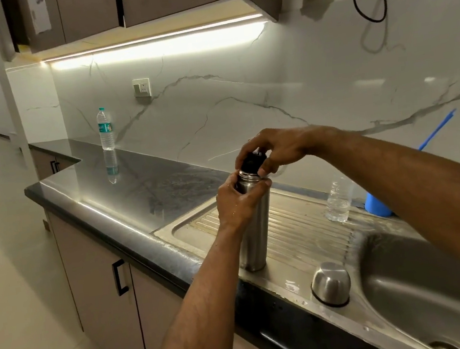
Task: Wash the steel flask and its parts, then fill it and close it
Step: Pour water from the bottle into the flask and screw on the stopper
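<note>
- The counter (126, 187) runs dark and glossy along the marble wall, and the steel sink (426, 275) is set into it at your right, its ribbed drainboard (301, 223) between the two.
- The flask (254, 229) stands upright on the drainboard near its front edge, so the task's main thing is on the draining side and not in the basin.
- Your left hand (236, 202) is wrapped around the flask just under the neck, fingers curled on the steel, holding it steady.
- Your right hand (273, 148) comes over the top and pinches the black stopper (253, 161), which sits at the flask's mouth; both hands look wet.
- Judging by that, you are at the closing stage: the stopper is going in or being turned. I cannot tell whether the flask already holds water, nor how far the stopper is seated.
- The steel cup (330, 283) lies mouth down on the sink's front rim, apart from the flask and untouched.
- A small clear bottle (337, 200) and a blue tub (377, 204) stand at the back of the drainboard; a taller bottle (105, 129) stands well away on the counter by the wall.
- Next you likely need to keep the left grip firm while the right turns the stopper until tight, squarely on the threads, since wet fingers may slip.
- Then the cup wants picking up, turning upright over the stopper and screwing on.
</note>
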